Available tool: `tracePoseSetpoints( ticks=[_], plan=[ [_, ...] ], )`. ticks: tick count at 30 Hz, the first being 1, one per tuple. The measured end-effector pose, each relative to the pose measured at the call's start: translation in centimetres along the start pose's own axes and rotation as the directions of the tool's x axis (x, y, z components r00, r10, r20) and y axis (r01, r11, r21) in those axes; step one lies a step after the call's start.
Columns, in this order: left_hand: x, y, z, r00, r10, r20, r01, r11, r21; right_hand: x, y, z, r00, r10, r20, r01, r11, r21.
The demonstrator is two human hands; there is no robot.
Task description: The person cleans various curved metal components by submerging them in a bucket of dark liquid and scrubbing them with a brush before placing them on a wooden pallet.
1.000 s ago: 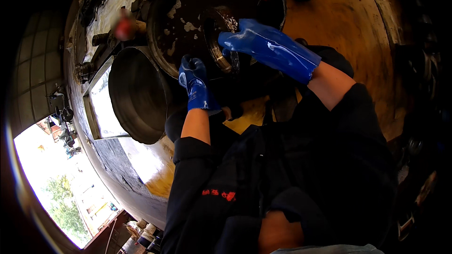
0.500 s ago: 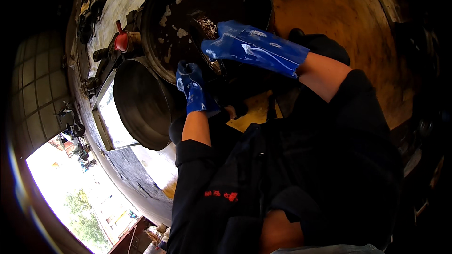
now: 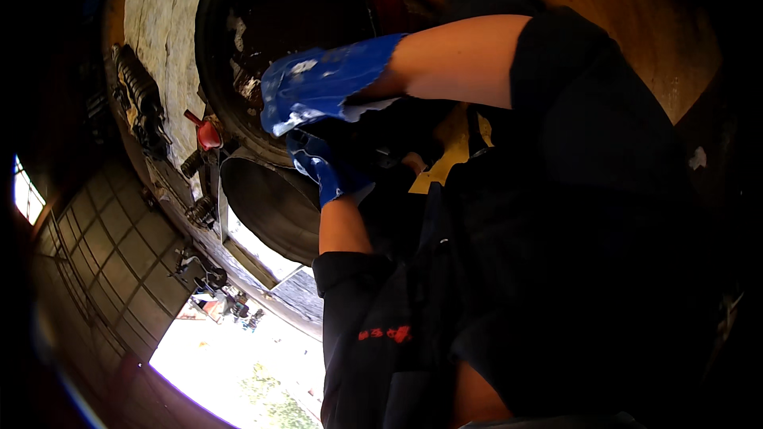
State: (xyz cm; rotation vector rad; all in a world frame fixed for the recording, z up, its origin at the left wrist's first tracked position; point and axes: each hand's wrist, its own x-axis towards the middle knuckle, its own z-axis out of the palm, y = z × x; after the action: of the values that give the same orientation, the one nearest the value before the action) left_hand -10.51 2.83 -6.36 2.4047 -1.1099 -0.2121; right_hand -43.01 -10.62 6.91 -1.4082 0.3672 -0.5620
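Note:
Blue rubber gloves cover both of my hands. At the near left rim of a large round dark tub [image 3: 208, 91], my right hand [image 3: 298, 95] reaches across with its fingers bent down and closed; what they grip is hidden. Just below it is my left hand [image 3: 314, 163], its fingers curled and partly covered by the right glove. Whatever it holds does not show. Dark liquid [image 3: 302, 12] with pale foam fills the tub. A glistening wet patch [image 3: 250, 89] shows beside the right glove, and I cannot tell if it is foam or a part.
A wide dark metal basin [image 3: 270, 206] stands tilted against the tub, nearer me. To the left are a red scoop-like thing [image 3: 208, 135] and dark ribbed parts [image 3: 137, 75] on the stained floor. A bright doorway [image 3: 238, 357] lies at the lower left.
The view has shifted and turned. My right hand has moved left and nearer, so it now overlaps my left hand. The long shiny piece seen between the hands earlier is now hidden.

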Motion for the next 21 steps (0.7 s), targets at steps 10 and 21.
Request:
tracePoseSetpoints(
  ticks=[10, 21],
  plan=[
    [-0.3, 2.0, -0.2, 1.0, -0.002, 0.001, 0.002, 0.998, -0.059, 4.1, 0.0, 0.8, 0.999, -0.046, 0.003, 0.043, 0.904, -0.424],
    [-0.7, 2.3, -1.0, 1.0, -0.001, -0.019, 0.0, 0.998, -0.059, 3.5, -0.4, 0.9, 0.994, -0.106, 0.025, 0.106, 0.883, -0.458]
  ],
)
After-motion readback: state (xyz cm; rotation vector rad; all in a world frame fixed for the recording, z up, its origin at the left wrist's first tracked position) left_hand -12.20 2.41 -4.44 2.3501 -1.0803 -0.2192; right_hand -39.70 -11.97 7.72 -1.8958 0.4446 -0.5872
